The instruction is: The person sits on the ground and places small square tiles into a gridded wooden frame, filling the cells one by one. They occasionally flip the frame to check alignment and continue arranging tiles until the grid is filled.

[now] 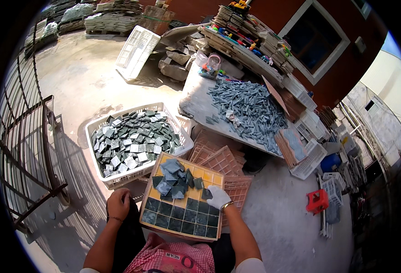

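A tray with a yellow grid base [200, 174] lies in front of me, its near rows filled with dark green square stone tiles [175, 213]. A loose heap of similar tiles [173, 178] sits on its far half. My right hand [218, 197], in a white glove, has its fingers on a single stone tile [206, 194] at the tray's right side, just beyond the filled rows. Bare and curled closed, my left hand [118, 203] is by my leg, left of the tray; nothing shows in its fingers.
A white plastic crate [184, 144] full of square tiles stands beyond the tray. Empty reddish grid trays [223, 160] are stacked behind it. On a table [193, 98], narrow stone strips [250, 111] lie heaped. A metal railing [48, 150] is at left, a red stool [317, 201] at right.
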`<state>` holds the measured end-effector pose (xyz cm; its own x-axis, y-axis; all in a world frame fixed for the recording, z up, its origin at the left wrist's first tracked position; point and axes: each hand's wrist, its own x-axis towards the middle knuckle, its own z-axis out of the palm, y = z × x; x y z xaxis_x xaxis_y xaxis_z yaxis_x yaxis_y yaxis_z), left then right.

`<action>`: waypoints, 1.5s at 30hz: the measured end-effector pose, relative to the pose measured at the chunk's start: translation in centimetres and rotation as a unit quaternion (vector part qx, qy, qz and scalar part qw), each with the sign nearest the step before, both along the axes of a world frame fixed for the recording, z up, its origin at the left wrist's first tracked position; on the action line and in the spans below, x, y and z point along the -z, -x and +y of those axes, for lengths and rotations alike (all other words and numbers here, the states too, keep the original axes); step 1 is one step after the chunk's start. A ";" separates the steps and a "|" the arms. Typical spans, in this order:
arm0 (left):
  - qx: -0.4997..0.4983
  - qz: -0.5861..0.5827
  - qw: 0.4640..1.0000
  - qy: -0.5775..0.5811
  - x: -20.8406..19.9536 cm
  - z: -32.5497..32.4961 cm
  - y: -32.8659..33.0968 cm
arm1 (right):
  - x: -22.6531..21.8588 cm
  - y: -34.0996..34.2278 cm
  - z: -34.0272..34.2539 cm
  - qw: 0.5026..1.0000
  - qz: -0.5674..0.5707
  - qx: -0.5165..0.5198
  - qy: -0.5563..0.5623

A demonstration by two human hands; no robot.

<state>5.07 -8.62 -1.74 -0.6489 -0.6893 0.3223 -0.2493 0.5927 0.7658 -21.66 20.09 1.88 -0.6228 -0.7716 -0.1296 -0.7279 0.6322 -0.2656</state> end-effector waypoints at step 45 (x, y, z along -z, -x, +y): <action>-0.005 0.036 0.999 -0.002 0.6 -0.7 -0.7 | -0.7 -0.7 -4.9 0.930 -0.190 0.287 0.128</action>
<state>5.73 -9.34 -2.37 -0.6175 -0.6964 0.3656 -0.1992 0.5881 0.7838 -20.93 15.15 2.54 -0.8884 -0.3623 -0.2820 -0.1136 0.7687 -0.6294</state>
